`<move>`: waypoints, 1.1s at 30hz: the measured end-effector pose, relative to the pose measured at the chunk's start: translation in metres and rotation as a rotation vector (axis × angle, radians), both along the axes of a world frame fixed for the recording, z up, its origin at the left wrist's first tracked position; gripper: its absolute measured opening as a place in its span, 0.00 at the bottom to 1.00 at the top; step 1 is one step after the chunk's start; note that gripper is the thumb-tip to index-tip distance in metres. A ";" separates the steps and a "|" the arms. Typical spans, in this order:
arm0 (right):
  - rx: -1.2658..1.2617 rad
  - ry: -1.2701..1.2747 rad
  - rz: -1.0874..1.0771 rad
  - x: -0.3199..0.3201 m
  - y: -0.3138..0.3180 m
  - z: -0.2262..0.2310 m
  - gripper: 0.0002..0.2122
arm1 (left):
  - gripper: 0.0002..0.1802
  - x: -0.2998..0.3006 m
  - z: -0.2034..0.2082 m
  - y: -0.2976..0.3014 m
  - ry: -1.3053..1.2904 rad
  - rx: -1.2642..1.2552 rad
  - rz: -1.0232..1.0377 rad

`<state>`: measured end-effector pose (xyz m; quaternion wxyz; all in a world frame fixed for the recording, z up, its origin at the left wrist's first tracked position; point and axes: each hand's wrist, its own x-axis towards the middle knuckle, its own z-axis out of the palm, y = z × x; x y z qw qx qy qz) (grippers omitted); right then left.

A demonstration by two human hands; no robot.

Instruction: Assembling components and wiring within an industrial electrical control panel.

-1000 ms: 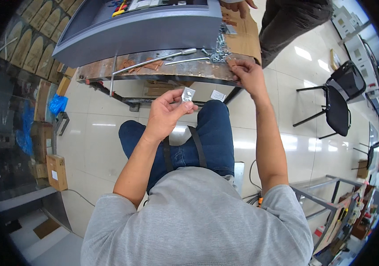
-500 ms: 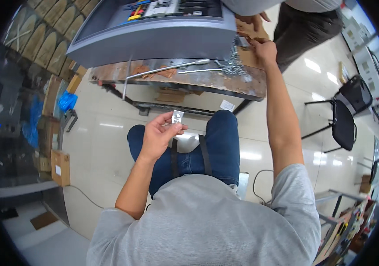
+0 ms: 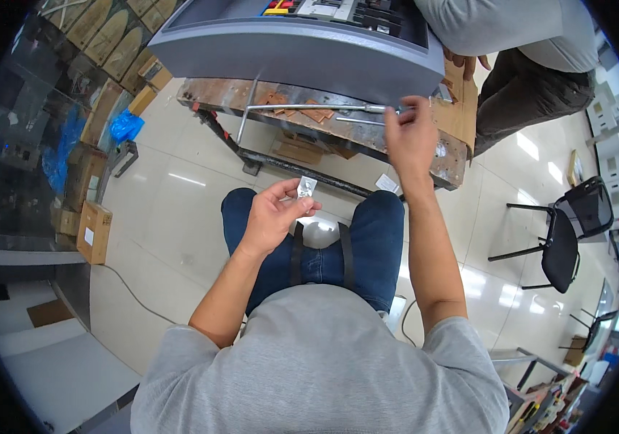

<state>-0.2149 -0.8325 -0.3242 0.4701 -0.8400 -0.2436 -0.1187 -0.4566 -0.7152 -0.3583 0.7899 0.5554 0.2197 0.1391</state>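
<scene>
My left hand (image 3: 274, 215) is above my lap, thumb and fingers pinching a small shiny silver plate (image 3: 306, 187) with raised or pierced marks on it. Over the right part of the worn workbench (image 3: 454, 168) is my right hand (image 3: 412, 137), its fingers bent and smeared by motion; I cannot make out whether anything is in them. Close to its fingertips ends a long metal socket-wrench-like tool (image 3: 309, 107), with a thin metal rod (image 3: 358, 120) below it. The heap of small screws or bolts is mostly hidden behind this hand.
A large grey metal enclosure (image 3: 295, 61) with electrical parts inside stands on the bench. Flat copper-coloured pieces (image 3: 316, 114) lie before it. Another person's hand (image 3: 468, 64) is at the cardboard (image 3: 461, 108) on the right. A black chair (image 3: 559, 239) and cardboard boxes (image 3: 94, 231) stand on the floor.
My right hand has drawn back from the cardboard beside the other person's hand, toward the left and nearer me. My left hand keeps its pinch on the plate. The view has shifted.
</scene>
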 end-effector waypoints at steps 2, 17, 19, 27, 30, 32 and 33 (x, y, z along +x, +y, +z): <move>-0.081 -0.033 0.169 -0.014 0.018 0.001 0.16 | 0.24 -0.003 -0.003 0.002 0.000 -0.017 0.010; -0.419 -0.208 0.358 -0.006 0.105 -0.022 0.15 | 0.23 -0.018 -0.002 0.001 -0.017 -0.069 0.074; -0.499 -0.149 0.300 -0.014 0.095 -0.015 0.16 | 0.23 -0.017 -0.003 0.002 -0.019 -0.062 0.071; -0.554 -0.151 0.442 -0.014 0.094 -0.012 0.18 | 0.21 -0.011 -0.010 0.006 -0.004 -0.024 0.069; -0.587 -0.134 0.469 -0.012 0.097 -0.009 0.17 | 0.20 -0.007 -0.020 0.018 -0.032 -0.013 0.135; -0.601 -0.124 0.479 -0.013 0.103 -0.007 0.16 | 0.19 -0.005 -0.021 0.029 -0.073 0.013 0.201; -0.529 -0.125 0.466 -0.014 0.109 -0.006 0.15 | 0.19 -0.004 -0.020 0.034 -0.117 0.029 0.255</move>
